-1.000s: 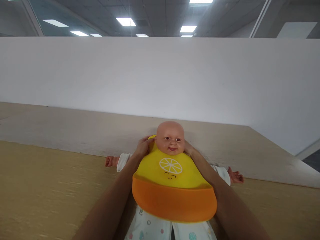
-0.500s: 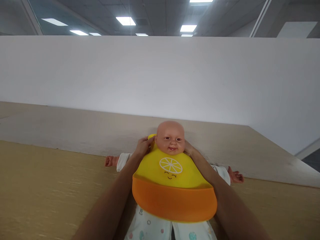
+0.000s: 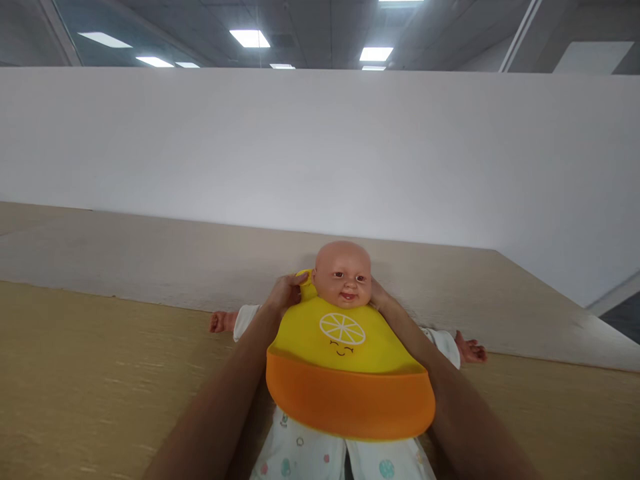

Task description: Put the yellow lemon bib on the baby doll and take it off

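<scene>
While reaching forward along both sides of a yellow-and-orange silicone bib [image 3: 345,347], forearms angled inward — left hand [image 3: 286,292] curled and grasping the bib's yellow neck tab, right hand [image 3: 379,295] bent in at the neck of a baby doll [image 3: 343,273], its grip impossible to tell. Doll flat on its back on a wooden tabletop [image 3: 100,380], bib across the chest — head toward the far edge.
</scene>
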The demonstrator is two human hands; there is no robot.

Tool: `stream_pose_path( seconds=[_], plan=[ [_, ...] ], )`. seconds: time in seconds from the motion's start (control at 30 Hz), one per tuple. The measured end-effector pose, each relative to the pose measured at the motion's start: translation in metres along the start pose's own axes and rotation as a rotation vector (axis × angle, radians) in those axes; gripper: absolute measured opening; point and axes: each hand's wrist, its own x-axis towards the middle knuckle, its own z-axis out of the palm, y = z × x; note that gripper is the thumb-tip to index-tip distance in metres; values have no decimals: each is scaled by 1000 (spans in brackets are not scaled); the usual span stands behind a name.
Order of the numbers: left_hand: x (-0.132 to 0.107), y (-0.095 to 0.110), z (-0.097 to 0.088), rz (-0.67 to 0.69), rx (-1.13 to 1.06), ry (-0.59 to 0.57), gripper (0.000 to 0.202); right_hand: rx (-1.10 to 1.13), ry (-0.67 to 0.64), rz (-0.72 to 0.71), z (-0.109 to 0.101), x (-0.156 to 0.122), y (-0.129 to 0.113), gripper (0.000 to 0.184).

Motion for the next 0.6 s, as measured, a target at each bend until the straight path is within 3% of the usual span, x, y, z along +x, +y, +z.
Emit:
stream_pose_path(
  seconds=[0.23, 0.6],
  plan=[
    [-2, 2, 3, -11, -52, -111, 21, 42, -4, 10, 2, -4, -4, 33],
    [-2, 1, 4, 57, 26, -110, 23, 58, -7, 21, 3, -5, -6, 34]
  ],
)
